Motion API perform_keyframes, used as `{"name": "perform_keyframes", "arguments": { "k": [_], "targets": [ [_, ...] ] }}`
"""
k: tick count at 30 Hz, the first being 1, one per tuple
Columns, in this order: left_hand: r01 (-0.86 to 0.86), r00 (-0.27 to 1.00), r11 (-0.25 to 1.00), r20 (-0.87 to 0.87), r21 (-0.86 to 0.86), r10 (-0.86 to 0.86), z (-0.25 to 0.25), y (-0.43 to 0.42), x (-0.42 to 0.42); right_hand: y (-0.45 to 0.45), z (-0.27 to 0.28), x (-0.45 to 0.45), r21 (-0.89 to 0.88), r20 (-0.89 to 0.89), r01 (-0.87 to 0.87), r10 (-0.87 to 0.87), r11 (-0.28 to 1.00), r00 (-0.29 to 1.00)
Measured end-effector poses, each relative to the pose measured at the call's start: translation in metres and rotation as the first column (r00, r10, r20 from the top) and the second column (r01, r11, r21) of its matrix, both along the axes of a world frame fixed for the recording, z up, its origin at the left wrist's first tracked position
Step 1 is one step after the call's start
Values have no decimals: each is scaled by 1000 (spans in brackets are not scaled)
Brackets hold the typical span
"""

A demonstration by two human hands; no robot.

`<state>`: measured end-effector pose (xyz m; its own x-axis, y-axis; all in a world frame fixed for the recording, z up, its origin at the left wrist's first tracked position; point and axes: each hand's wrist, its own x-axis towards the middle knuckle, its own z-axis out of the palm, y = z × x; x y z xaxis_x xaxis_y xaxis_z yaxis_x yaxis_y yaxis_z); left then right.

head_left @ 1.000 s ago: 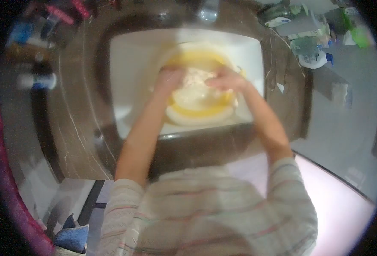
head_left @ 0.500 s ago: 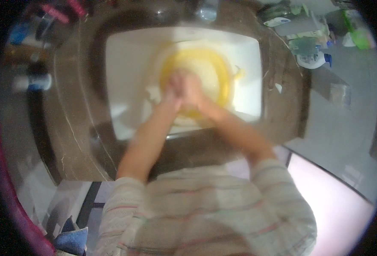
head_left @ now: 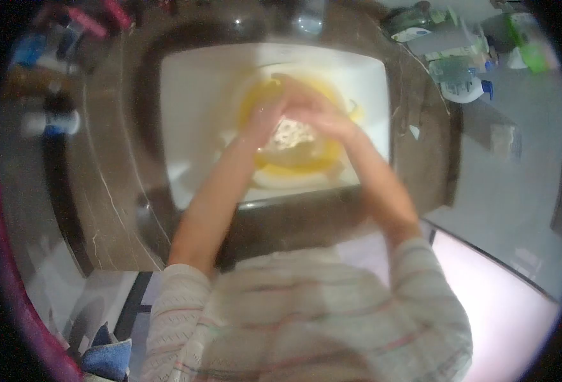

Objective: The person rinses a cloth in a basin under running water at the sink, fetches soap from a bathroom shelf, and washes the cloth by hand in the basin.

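In the white rectangular sink (head_left: 195,121) lies a round yellow-rimmed thing (head_left: 300,167) with a pale, wet-looking middle; it may be fabric or a basin, blur hides which. My left hand (head_left: 269,120) is over its left part, and my right hand (head_left: 316,111) reaches across its upper middle, close to the left. Bright speckles, like foam or splashing water, show just below the hands (head_left: 291,134). The fingers of both hands are smeared by motion, so whether they grip anything does not show.
Brown marble counter (head_left: 112,159) surrounds the sink. A white bottle with a blue cap (head_left: 462,91) and green bottles are at the upper right. A white bottle (head_left: 50,123) lies at the left. Blue denim (head_left: 107,358) shows at the lower left.
My hands were apart, then came together low over the yellow thing's left side. Now they are higher and spread a little, with the pale middle showing below them.
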<state>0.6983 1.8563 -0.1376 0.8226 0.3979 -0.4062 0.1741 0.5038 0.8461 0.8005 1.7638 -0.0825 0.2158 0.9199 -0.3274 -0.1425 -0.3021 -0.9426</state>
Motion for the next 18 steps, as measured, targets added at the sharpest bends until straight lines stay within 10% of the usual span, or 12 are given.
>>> {"name": "perform_keyframes", "arguments": {
  "k": [3, 4, 7, 8, 11, 14, 17, 18],
  "targets": [
    [123, 976, 991, 186, -44, -113, 11, 14, 8, -3, 20, 10, -52, 235, -192, 199, 980, 952],
    [103, 992, 965, 51, 241, -118, 31, 22, 5, -3, 17, 12, -63, 411, -214, 221, 975, 884],
    [-94, 993, 965, 89, 245, 74, 62, 25, 5, 7, 36, 20, -240, 463, -24, 137, 970, 876],
    [5, 1000, 927, -7, 375, -2, 55, 27, 3, 8, 8, 25, -87, 647, 112, -29, 990, 762],
    [212, 963, 785, -260, 582, -67, -2, 22, -4, -6, -86, 28, -308, 914, 215, 226, 927, 337],
    [180, 939, 821, -344, 542, 22, -42, 4, -13, -13, -97, -7, -238, 956, 28, 229, 971, 185],
    [55, 936, 913, -339, 403, 93, -36, -7, -18, 3, -105, 29, -630, 757, 159, 555, 760, 346],
    [-13, 934, 941, -331, 339, 132, -31, -8, -18, 6, -88, 19, -468, 814, 194, 335, 862, 474]
  ]
}}
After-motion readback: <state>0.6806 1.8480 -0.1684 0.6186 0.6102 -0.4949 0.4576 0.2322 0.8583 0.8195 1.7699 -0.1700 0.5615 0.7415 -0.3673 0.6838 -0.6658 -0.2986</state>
